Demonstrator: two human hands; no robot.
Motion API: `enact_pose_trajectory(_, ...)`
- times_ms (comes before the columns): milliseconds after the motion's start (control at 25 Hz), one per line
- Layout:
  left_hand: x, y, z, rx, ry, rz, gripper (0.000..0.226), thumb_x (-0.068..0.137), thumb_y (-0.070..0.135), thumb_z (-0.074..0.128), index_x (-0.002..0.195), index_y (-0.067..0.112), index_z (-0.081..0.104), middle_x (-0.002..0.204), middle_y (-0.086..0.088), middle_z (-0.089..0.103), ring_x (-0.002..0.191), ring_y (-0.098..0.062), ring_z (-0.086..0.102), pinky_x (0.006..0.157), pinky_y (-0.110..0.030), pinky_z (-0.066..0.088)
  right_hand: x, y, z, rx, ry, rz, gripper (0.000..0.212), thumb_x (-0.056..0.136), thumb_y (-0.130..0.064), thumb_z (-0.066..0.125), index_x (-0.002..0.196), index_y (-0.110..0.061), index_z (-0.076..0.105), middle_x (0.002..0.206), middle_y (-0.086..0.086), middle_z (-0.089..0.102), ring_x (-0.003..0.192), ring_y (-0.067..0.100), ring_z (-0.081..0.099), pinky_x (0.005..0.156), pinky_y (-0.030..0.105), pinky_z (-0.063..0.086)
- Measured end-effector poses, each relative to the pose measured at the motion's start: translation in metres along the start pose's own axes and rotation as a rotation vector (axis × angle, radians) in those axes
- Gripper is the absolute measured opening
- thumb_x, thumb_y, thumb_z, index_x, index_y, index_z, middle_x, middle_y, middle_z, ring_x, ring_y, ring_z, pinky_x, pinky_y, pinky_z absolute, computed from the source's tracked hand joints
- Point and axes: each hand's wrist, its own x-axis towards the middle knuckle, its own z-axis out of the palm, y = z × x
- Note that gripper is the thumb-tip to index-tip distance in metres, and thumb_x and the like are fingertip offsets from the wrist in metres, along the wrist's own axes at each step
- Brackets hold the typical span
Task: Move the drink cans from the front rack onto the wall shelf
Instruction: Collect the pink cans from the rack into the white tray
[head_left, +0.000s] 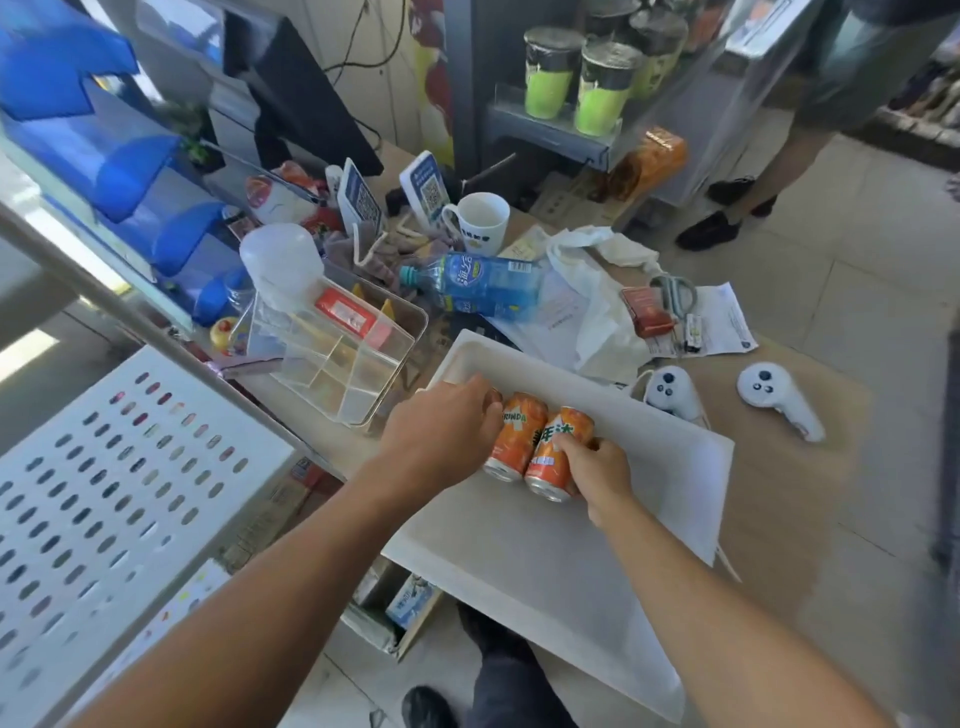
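Behind the left hand, a third can, almost all hidden, only a bit of rim peeking out by the fingers. Under the right hand, part of the orange can, its writing half covered. At the upper right, another person, cut off by the top edge. At the bottom, both arms cut off. Small words on the papers, right of middle, too tiny to read. Perforated shelf at the left, blurred.
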Motion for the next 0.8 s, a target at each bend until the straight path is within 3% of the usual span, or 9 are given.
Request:
enact_pose_trajectory(160, 0.002, 0.004, 0.0, -0.001, 0.002, 0.0, 0.028, 0.098, 0.042, 0.035, 0.103, 0.022, 0.055, 0.092, -0.001, 0.066, 0.076, -0.024, 0.056, 0.064, -0.034, 0.043, 0.002, 0.007, 0.001, 0.0, 0.004, 0.004, 0.041, 0.075, -0.036, 0.08, 0.105, -0.011, 0.066, 0.099, 0.005, 0.071, 0.084, 0.019, 0.07, 0.074, 0.033, 0.057)
enact_pose_trajectory(320, -0.004, 0.003, 0.001, -0.01, 0.003, -0.006, 0.027, 0.099, 0.041, 0.036, 0.104, 0.023, 0.055, 0.093, 0.0, 0.067, 0.075, -0.022, 0.053, 0.064, -0.034, 0.042, 0.0, 0.004, 0.001, -0.063, -0.031, 0.002, 0.038, 0.078, -0.038, 0.077, 0.105, -0.014, 0.066, 0.104, 0.007, 0.071, 0.089, 0.022, 0.069, 0.087, 0.043, 0.057)
enact_pose_trajectory(400, -0.009, 0.0, -0.002, -0.013, 0.013, -0.008, 0.028, 0.099, 0.042, 0.036, 0.105, 0.023, 0.056, 0.092, -0.001, 0.067, 0.077, -0.022, 0.056, 0.066, -0.035, 0.047, -0.009, -0.003, -0.002, -0.144, -0.041, -0.032, 0.031, 0.081, -0.037, 0.074, 0.101, -0.015, 0.065, 0.104, 0.008, 0.071, 0.09, 0.023, 0.069, 0.089, 0.043, 0.056)
enact_pose_trajectory(560, -0.023, -0.01, -0.012, -0.042, 0.042, -0.038, 0.03, 0.099, 0.043, 0.035, 0.104, 0.023, 0.057, 0.09, 0.0, 0.067, 0.08, -0.023, 0.062, 0.071, -0.038, 0.053, -0.041, -0.025, -0.003, -0.382, -0.019, -0.215, 0.013, 0.085, -0.024, 0.066, 0.093, -0.017, 0.06, 0.101, 0.009, 0.069, 0.091, 0.026, 0.065, 0.082, 0.035, 0.052)
enact_pose_trajectory(680, -0.041, -0.021, -0.028, -0.055, 0.084, -0.066, 0.028, 0.099, 0.042, 0.035, 0.102, 0.024, 0.056, 0.087, 0.002, 0.066, 0.077, -0.019, 0.06, 0.066, -0.035, 0.052, -0.075, -0.05, 0.01, -0.513, -0.044, -0.423, 0.03, 0.086, -0.033, 0.062, 0.107, -0.011, 0.06, 0.107, 0.01, 0.065, 0.102, 0.028, 0.062, 0.089, 0.037, 0.049)
enact_pose_trajectory(800, -0.066, -0.037, -0.058, -0.061, 0.173, -0.106, 0.024, 0.098, 0.039, 0.038, 0.095, 0.022, 0.054, 0.085, 0.002, 0.062, 0.076, -0.021, 0.056, 0.064, -0.035, 0.048, -0.126, -0.09, 0.031, -0.546, -0.135, -0.667, 0.049, 0.088, -0.043, 0.056, 0.131, -0.019, 0.052, 0.125, 0.002, 0.059, 0.116, 0.022, 0.056, 0.102, 0.046, 0.044)
